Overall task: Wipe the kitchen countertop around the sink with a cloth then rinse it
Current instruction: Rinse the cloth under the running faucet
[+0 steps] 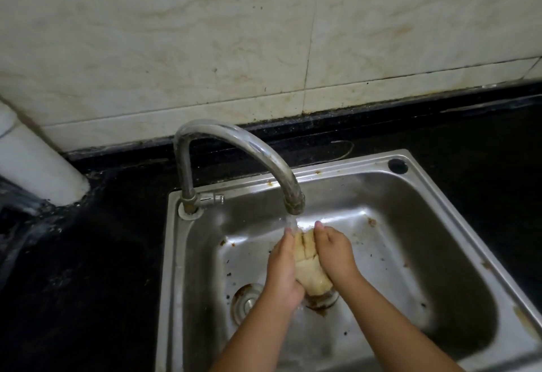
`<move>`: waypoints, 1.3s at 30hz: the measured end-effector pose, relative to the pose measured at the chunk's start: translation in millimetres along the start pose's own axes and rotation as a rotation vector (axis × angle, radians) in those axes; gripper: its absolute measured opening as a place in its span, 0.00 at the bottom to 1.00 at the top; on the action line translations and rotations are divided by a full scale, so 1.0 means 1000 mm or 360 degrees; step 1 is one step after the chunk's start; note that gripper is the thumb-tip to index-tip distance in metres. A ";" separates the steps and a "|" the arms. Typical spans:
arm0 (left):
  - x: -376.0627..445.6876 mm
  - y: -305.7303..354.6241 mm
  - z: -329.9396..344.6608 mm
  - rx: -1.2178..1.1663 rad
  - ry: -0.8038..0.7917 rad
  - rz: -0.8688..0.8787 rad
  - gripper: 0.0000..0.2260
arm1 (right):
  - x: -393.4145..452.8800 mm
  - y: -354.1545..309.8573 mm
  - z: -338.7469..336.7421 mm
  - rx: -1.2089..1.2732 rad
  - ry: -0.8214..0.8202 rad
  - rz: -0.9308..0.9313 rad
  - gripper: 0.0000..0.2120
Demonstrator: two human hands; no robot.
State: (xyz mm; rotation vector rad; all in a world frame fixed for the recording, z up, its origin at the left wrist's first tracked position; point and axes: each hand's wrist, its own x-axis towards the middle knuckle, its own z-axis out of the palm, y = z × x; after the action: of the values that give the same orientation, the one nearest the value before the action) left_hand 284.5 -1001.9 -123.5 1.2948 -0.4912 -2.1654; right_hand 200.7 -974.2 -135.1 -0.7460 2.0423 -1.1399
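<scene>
The cloth (308, 266) is clamped between the left hand (281, 272) and right hand (334, 254), fingers curled round it, over the sink (410, 254) basin. Its long axis runs from the fingertips toward the wrists; the faucet (293, 198) stream lands just beyond the fingertips

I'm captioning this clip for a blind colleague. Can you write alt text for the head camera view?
Two hands, left hand and right hand, squeeze a yellowish cloth under water running from a curved metal faucet over a stained steel sink. The sink sits in a dark countertop below a pale tiled wall.
</scene>
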 end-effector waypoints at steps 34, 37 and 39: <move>0.019 0.010 0.015 0.0087 0.0233 0.0355 0.11 | -0.047 -0.028 -0.001 -0.0486 -0.0108 -0.0462 0.10; 0.012 0.007 0.020 -0.0061 0.0163 0.0231 0.13 | -0.035 -0.023 -0.001 -0.0414 -0.0119 -0.0352 0.11; 0.006 0.006 0.020 -0.0136 0.0083 0.0172 0.13 | -0.025 -0.023 -0.006 -0.0230 -0.0095 -0.0172 0.17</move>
State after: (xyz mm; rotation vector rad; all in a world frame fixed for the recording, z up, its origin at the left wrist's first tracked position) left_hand 266.5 -1009.3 -115.1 1.2462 -0.4327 -2.0360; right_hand 214.5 -962.6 -105.6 -0.9607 2.0716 -1.0243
